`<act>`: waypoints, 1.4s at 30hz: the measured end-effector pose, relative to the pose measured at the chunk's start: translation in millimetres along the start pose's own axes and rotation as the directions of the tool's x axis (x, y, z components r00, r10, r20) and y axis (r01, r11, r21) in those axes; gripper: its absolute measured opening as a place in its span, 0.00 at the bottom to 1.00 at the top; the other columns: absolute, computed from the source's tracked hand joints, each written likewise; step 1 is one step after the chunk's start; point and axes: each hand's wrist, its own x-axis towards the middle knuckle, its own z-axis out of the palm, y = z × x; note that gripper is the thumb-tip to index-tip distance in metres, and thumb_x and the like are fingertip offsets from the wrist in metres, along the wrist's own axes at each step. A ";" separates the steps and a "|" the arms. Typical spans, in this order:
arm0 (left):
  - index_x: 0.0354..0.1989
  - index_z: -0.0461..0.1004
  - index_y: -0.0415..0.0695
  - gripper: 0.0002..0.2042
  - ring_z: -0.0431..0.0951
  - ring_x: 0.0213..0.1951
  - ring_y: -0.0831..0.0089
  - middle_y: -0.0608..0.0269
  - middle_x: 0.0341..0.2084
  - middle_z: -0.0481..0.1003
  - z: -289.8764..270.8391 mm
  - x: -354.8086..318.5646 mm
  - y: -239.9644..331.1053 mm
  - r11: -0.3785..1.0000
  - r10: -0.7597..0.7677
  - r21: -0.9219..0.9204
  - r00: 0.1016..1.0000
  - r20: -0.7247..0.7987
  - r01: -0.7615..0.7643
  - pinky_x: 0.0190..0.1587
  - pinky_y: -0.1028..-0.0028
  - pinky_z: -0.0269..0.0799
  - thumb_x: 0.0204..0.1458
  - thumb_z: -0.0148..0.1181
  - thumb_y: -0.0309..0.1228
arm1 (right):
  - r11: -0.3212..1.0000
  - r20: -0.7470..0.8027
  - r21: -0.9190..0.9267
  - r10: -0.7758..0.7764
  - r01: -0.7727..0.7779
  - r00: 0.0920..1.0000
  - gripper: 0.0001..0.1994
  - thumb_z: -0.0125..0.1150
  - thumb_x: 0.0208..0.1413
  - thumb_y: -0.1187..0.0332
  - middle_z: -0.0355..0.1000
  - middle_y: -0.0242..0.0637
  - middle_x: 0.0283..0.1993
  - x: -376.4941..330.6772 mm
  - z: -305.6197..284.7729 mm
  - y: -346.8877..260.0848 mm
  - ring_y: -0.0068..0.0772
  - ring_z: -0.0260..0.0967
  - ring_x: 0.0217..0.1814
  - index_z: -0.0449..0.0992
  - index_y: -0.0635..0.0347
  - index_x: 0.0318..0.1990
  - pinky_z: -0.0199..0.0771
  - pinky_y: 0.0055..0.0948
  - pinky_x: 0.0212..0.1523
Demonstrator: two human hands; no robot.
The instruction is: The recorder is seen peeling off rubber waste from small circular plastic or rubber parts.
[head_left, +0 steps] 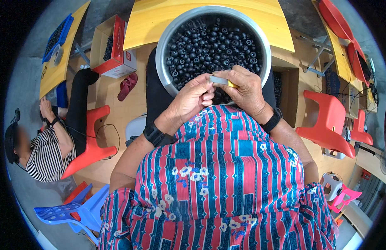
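A large round metal bowl [168, 33] full of several small black ring-shaped parts [209, 46] rests on my lap, against a yellow table [159, 16]. My right hand [245, 91] pinches a small grey bar-shaped tool with a yellow tip [221, 80] over the bowl's near rim. My left hand [193, 100] meets it from the left, fingertips curled against the tool's end. Whether a black part sits between the fingers is hidden. Both wrists wear black bands.
Another person in a striped shirt [47, 154] sits at the left on a red chair [91, 141] by a second yellow table [59, 62]. An open cardboard box [116, 50] and a sandal [127, 85] lie on the floor. Red chairs [326, 121] stand right, a blue chair [72, 210] lower left.
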 end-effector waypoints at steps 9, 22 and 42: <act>0.46 0.68 0.43 0.09 0.64 0.29 0.80 0.67 0.32 0.69 -9.6 -8.5 18.9 0.981 0.179 0.090 0.983 -0.047 -0.174 0.29 0.82 0.59 0.64 0.48 0.34 | 0.942 -0.231 0.262 0.273 -0.210 0.934 0.04 0.67 0.50 0.76 0.76 0.34 0.31 -3.5 -4.4 14.3 0.21 0.72 0.35 0.78 0.61 0.33 0.71 0.22 0.38; 0.40 0.80 0.42 0.10 0.73 0.32 0.75 0.64 0.31 0.74 4.6 -12.5 18.3 0.223 0.157 0.967 0.983 0.093 -0.127 0.37 0.74 0.70 0.52 0.56 0.22 | 0.905 -0.181 0.340 0.328 -0.254 0.927 0.03 0.65 0.51 0.77 0.75 0.31 0.33 -4.4 -6.4 15.7 0.19 0.71 0.38 0.79 0.63 0.34 0.70 0.20 0.41; 0.38 0.79 0.49 0.10 0.76 0.37 0.60 0.59 0.33 0.70 4.2 6.9 17.0 -0.414 0.043 0.846 0.922 0.386 -0.335 0.37 0.65 0.75 0.47 0.61 0.30 | 0.908 -0.169 0.335 0.322 -0.253 0.932 0.04 0.66 0.50 0.76 0.77 0.35 0.33 -7.5 -2.5 19.0 0.24 0.74 0.38 0.79 0.62 0.34 0.73 0.23 0.42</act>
